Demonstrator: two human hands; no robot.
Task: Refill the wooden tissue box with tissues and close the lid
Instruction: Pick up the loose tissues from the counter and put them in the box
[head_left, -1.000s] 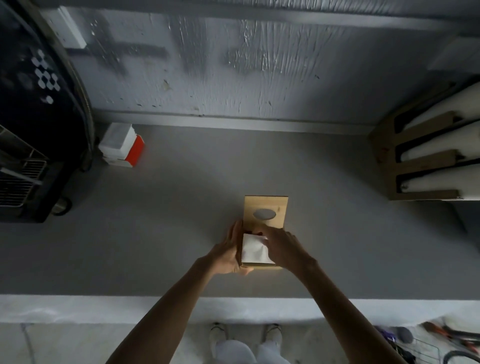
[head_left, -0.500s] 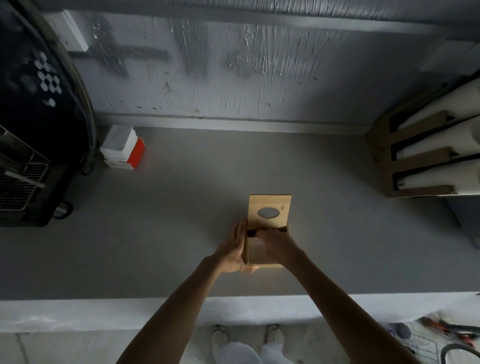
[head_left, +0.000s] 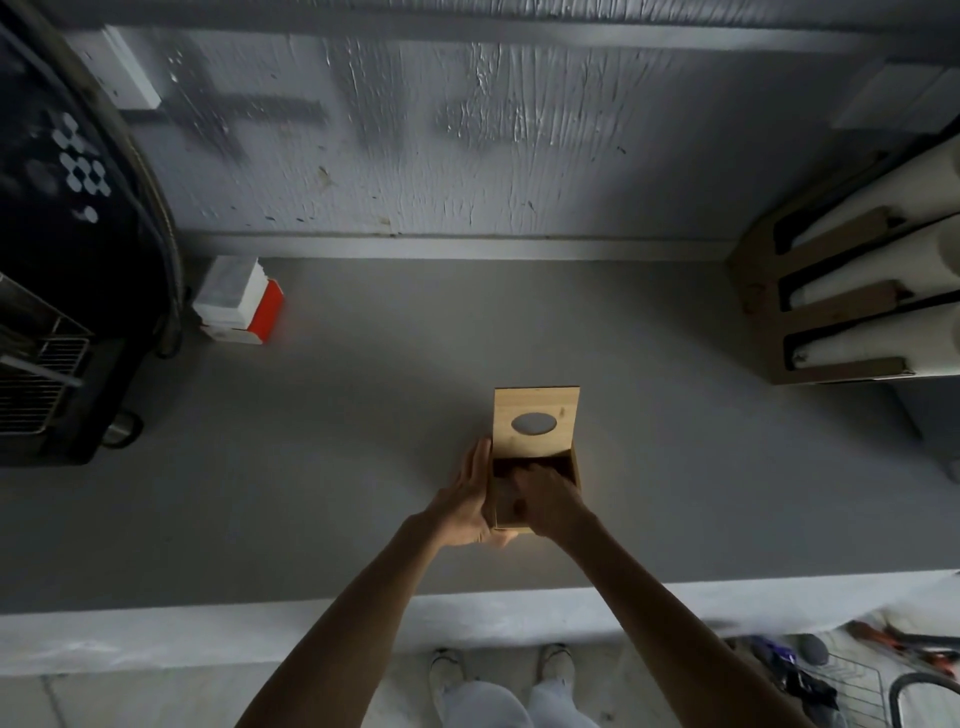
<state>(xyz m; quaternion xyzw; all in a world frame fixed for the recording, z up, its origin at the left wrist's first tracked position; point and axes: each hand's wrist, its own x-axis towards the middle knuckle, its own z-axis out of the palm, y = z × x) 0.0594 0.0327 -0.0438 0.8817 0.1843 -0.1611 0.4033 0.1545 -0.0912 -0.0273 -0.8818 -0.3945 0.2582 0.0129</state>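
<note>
**Box open on counter, both hands on it**

Small light-wood tissue box (head_left: 506, 512) is sitting on the grey countertop (head_left: 311, 467), mid-frame, near the front edge. Its hinged wooden lid w/ oval cut-out (head_left: 535, 422) is standing open, tilted back toward the wall.

Your left hand (head_left: 465, 501) is lying flat against the box's left side, fingers straight and together, palm touching the wood, not wrapped round it.

Your right hand (head_left: 545, 499) is reaching down into the open top from the right, fingers curled inside the dark cavity. Can't tell if it's gripping anything; interior is too dark and the hand is covering most of it. Can't make out any tissue in there.

Rest of the scene:
- white-and-red small carton (head_left: 241, 306) is sitting at back left by the wall, well apart from the box
- black appliance w/ wire rack (head_left: 62, 270) is filling the far left
- brown cardboard holder w/ three white rolls (head_left: 852, 306) is sitting far right
- your pale shoes (head_left: 447, 670) are showing below the counter edge
</note>
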